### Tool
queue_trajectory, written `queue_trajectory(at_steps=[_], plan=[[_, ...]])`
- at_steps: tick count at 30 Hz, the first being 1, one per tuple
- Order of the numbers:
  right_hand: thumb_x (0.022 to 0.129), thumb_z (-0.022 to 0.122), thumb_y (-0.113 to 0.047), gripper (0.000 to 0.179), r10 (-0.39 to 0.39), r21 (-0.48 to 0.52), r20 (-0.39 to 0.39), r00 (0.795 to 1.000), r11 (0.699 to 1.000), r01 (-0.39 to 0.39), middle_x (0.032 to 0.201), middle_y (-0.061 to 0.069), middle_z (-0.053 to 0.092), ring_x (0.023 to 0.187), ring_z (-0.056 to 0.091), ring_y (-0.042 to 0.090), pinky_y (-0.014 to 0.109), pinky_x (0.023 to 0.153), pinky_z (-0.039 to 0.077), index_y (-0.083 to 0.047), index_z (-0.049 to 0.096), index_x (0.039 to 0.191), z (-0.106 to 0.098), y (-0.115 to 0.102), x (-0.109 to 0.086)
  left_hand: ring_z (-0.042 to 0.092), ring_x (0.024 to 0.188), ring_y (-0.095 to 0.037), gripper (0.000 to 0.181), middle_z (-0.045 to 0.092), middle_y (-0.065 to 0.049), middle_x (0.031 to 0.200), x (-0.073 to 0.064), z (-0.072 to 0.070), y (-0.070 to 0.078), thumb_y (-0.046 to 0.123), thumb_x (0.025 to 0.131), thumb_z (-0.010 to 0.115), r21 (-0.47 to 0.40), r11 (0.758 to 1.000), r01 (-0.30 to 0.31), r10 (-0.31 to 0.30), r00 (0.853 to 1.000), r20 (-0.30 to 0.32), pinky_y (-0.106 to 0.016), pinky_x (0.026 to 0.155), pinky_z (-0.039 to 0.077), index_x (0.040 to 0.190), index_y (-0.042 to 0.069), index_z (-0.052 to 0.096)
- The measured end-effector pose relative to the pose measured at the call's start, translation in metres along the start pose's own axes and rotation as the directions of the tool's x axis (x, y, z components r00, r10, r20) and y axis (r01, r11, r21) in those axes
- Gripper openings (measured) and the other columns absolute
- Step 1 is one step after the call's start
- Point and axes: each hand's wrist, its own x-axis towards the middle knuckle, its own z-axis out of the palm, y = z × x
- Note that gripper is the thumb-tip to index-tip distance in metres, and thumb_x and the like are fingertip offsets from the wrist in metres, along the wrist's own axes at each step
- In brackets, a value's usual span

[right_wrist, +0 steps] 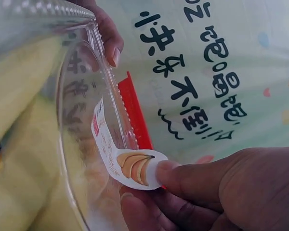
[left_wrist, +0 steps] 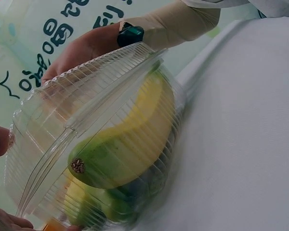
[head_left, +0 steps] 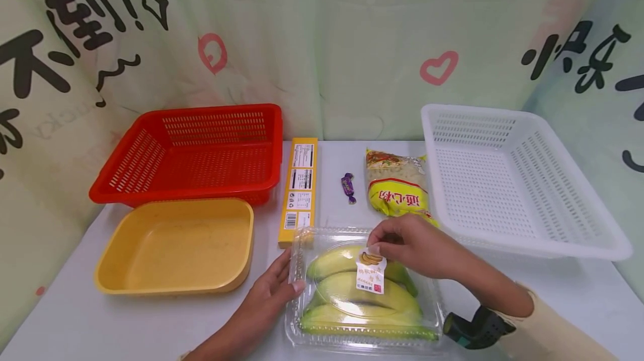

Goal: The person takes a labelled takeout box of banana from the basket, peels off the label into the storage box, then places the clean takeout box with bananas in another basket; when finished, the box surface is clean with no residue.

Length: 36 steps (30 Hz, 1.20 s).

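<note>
A clear plastic clamshell box (head_left: 294, 322) with several yellow-green bananas (head_left: 337, 288) inside stands at the front of the table. Its left side is gripped by my left hand (head_left: 266, 294), thumb over the edge and fingers along the wall. Between thumb and forefinger, my right hand (head_left: 415, 246) pinches the upper end of a white banana sticker (head_left: 371, 274). Seen from the right wrist, that end of the sticker (right_wrist: 135, 168) curls up off the lid, while its other end lies against the plastic. The left wrist view shows the bananas (left_wrist: 130, 139) through the ribbed side wall.
A red basket (head_left: 186, 193) and a yellow tub (head_left: 171, 288) stand on the left. Behind the box lie a long yellow carton (head_left: 300, 182), a purple-wrapped candy (head_left: 348, 188) and a pasta bag (head_left: 397, 182). At the right is a white basket (head_left: 533, 243). A printed curtain (head_left: 352, 31) hangs behind.
</note>
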Motion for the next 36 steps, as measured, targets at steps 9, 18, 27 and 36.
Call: queue_trajectory(at_steps=[9, 18, 27, 36], plan=[[0.091, 0.067, -0.006, 0.007, 0.086, 0.160, 0.072, 0.994, 0.982, -0.096, 0.081, 0.004, 0.069, 0.069, 0.065, 0.022, 0.034, 0.065, 0.057, 0.000, 0.070, 0.094, -0.008, 0.007, 0.001, 0.019, 0.144, -0.025, 0.076, 0.019, -0.014, 0.159, 0.000, 0.001, 0.000, 0.026, 0.099, 0.055, -0.002, 1.000, 0.005, -0.005, 1.000, 0.004, -0.040, 0.113, 0.020, 0.156, 0.005, 0.009], [0.093, 0.066, -0.008, 0.013, 0.095, 0.249, 0.098, 0.991, 0.961, -0.117, 0.083, 0.010, 0.070, 0.070, 0.065, 0.023, 0.032, 0.068, 0.057, 0.004, 0.069, 0.096, -0.012, 0.011, 0.003, 0.024, 0.142, -0.024, 0.077, 0.025, -0.015, 0.157, -0.001, 0.002, 0.001, 0.026, 0.098, 0.057, -0.004, 1.000, -0.007, 0.007, 1.000, -0.001, -0.029, 0.108, 0.027, 0.156, 0.006, 0.011], [0.094, 0.065, -0.010, 0.018, 0.131, 0.307, 0.076, 0.989, 0.940, -0.148, 0.086, 0.014, 0.069, 0.071, 0.064, 0.023, 0.032, 0.070, 0.056, 0.007, 0.067, 0.099, -0.020, 0.017, 0.003, 0.026, 0.140, -0.024, 0.076, 0.026, -0.015, 0.157, -0.001, 0.002, 0.000, 0.026, 0.098, 0.056, -0.004, 1.000, -0.006, 0.006, 1.000, 0.001, -0.027, 0.107, 0.029, 0.156, 0.006, 0.010], [0.093, 0.067, -0.014, 0.018, 0.124, 0.240, 0.055, 0.991, 0.962, -0.133, 0.085, 0.010, 0.071, 0.079, 0.064, 0.025, 0.032, 0.074, 0.054, 0.003, 0.070, 0.098, -0.020, 0.012, 0.005, 0.023, 0.143, -0.028, 0.077, 0.023, -0.016, 0.158, 0.000, 0.001, 0.002, 0.026, 0.098, 0.057, -0.001, 1.000, -0.004, 0.004, 1.000, -0.006, -0.039, 0.112, 0.026, 0.156, 0.007, 0.010]])
